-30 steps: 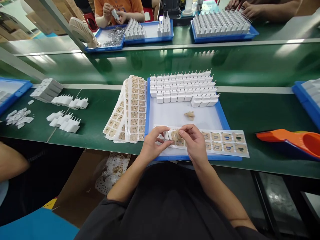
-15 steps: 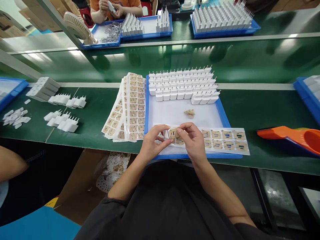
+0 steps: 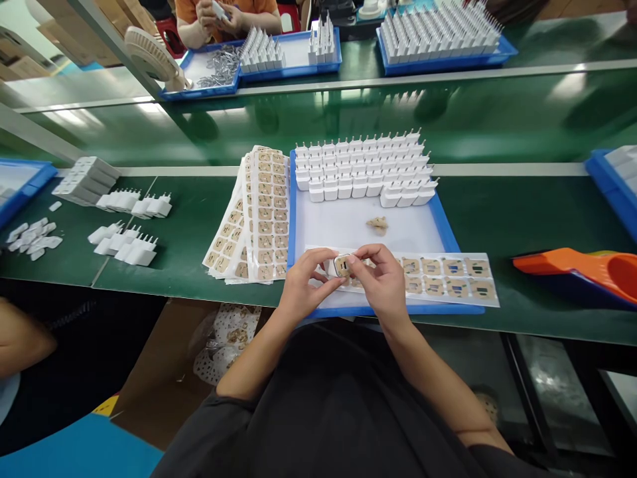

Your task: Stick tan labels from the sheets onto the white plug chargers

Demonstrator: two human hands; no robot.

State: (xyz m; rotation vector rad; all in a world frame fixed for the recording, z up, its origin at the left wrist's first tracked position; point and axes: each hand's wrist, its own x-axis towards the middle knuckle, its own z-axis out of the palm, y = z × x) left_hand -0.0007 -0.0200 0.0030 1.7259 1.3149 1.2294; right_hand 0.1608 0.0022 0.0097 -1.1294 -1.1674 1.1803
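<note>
My left hand (image 3: 304, 287) and my right hand (image 3: 379, 282) meet over the near edge of a blue tray (image 3: 293, 219) and pinch one small white charger plug (image 3: 340, 265) between their fingertips. A tan sticker covers the plug's upward face. Under my right hand lies a clear sheet of tan stickers (image 3: 448, 277), reaching out past the tray's right side. Several rows of white charger plugs (image 3: 363, 169) stand prongs-up at the far end of the tray. A crumpled tan scrap (image 3: 377, 224) lies on the tray's white floor.
Fanned sticker sheets (image 3: 256, 216) lie left of the tray. Loose white plugs (image 3: 124, 242) and stacked ones (image 3: 87, 179) sit further left. An orange scoop (image 3: 582, 269) lies at right. Another person's hands (image 3: 219, 13) work across the green bench beside blue trays of plugs (image 3: 438, 33). A small fan (image 3: 149, 56) stands there.
My hands have hardly moved; my right fingers have shifted slightly left over the sticker on the plug. The view has tipped a little.
</note>
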